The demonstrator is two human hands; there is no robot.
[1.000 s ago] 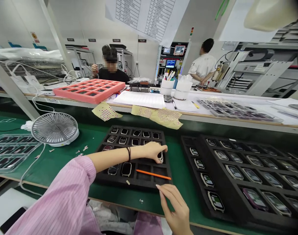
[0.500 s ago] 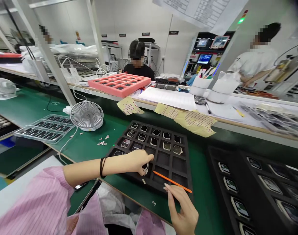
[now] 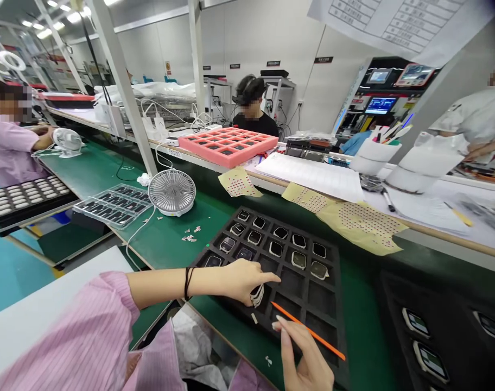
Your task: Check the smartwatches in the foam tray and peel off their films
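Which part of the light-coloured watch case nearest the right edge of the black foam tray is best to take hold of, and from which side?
Pinch the watch case by two opposite edges, coming down from above. It lies face up in its pocket of the black foam tray, so the top is open, while the foam walls close in around its sides.

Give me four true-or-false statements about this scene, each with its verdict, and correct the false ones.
1. The right hand holds an orange stick. True.
2. The left hand is empty. False: it pinches a small item over the black foam tray.
3. Black bands circle the left wrist. True.
4. A pink tray lies on the green mat. False: the pink tray sits on the far bench.
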